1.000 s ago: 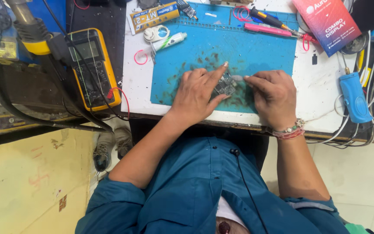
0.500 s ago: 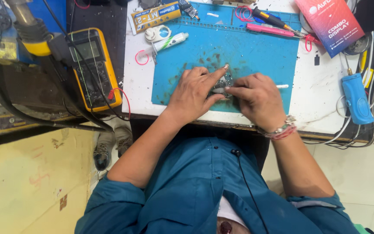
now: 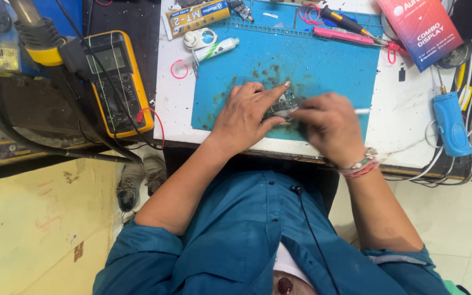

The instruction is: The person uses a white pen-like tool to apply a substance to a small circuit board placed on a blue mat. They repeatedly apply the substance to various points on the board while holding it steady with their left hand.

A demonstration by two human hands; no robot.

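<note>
Pinning the small dark circuit board flat on the blue mat, left hand spreads over its left end, fingers pointing right; right hand pinches a thin white tool lying left-right, tip at the board's right edge

Most of the small dark circuit board lies under the two hands, so only a strip between them shows. The right hand is motion-blurred, and the thin white tool it holds shows only its outer end; its tip is hidden. The red box and the screwdrivers are cut by the top edge. The blue device's cables run off right.
</note>
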